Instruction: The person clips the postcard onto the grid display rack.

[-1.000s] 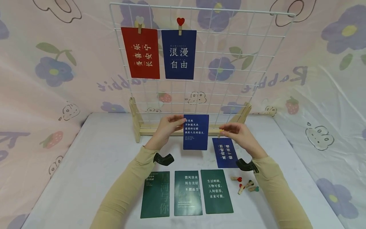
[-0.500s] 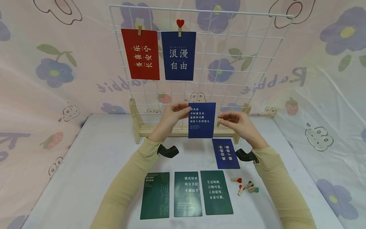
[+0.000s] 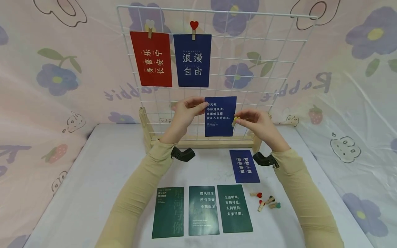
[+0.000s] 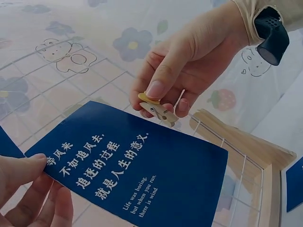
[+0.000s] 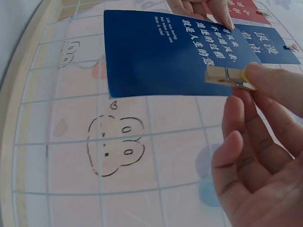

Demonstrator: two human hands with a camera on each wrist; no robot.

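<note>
One blue card [image 3: 220, 119] is held mid-frame in the head view, where we see the left hand [image 3: 185, 113] pinching its left edge and the right hand [image 3: 260, 125] pinching a clothespin [image 3: 235, 121] near its right. In the left wrist view the left hand is cut off lower left; in the right wrist view we cannot tell whether the clothespin touches the blue card.

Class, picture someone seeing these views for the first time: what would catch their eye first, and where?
Probably the bright red card, clipped at the upper left of the white wire rack. Next come the hands in front of it: the left hand holds a blue card, and the right hand pinches a wooden peg. Three green cards lie in a row on the white table below.
</note>
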